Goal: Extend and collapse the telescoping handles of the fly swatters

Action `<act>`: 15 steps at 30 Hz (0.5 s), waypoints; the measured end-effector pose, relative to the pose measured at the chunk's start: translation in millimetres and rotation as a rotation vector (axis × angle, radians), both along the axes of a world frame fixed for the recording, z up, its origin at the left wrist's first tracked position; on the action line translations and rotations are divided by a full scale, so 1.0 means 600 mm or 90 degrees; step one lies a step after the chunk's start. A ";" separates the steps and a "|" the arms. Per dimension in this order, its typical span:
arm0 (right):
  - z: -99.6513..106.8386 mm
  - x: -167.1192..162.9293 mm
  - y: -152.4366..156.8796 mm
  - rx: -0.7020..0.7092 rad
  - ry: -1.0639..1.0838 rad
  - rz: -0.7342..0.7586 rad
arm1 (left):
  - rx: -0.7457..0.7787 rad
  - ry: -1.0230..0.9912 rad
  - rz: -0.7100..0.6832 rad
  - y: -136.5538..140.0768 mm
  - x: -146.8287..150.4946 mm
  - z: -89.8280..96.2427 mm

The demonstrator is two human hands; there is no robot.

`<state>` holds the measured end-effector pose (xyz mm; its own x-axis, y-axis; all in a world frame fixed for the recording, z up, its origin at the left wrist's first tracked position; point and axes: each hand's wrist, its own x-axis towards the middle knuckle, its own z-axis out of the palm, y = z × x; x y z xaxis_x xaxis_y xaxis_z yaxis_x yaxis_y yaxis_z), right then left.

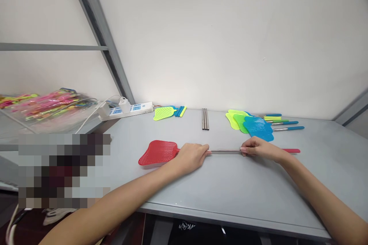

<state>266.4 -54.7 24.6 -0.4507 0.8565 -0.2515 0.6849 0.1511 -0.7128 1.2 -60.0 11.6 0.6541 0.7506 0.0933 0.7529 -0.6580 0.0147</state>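
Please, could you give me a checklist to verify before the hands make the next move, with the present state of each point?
1. Left hand closed around the thin silver metal rod: ok, near the swatter-head end.
2. Right hand pinching the same rod: ok, toward the handle end.
3. Red perforated plastic swatter head fixed to the rod: cannot tell, the left hand covers the joint.
4. Slim red handle seated on the rod: cannot tell, the right hand and wrist hide the joint.
5. Three loose silver metal tubes apart from the held rod: ok, they lie behind it.
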 end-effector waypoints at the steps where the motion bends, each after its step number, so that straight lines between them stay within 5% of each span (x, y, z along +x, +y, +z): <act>1: -0.002 -0.002 -0.001 0.004 -0.002 -0.002 | -0.001 0.001 0.004 -0.001 0.000 0.000; 7: 0.002 -0.019 -0.011 -0.040 0.031 -0.010 | 0.003 -0.009 0.015 -0.008 -0.003 0.006; 15: 0.001 -0.016 -0.013 -0.234 0.061 0.000 | -0.001 -0.015 0.005 -0.016 0.003 0.007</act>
<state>256.7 -62.4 25.2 -0.4870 0.7174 -0.4982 0.6119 -0.1267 -0.7807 2.9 -69.3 16.1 0.6454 0.7563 0.1070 0.7579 -0.6515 0.0339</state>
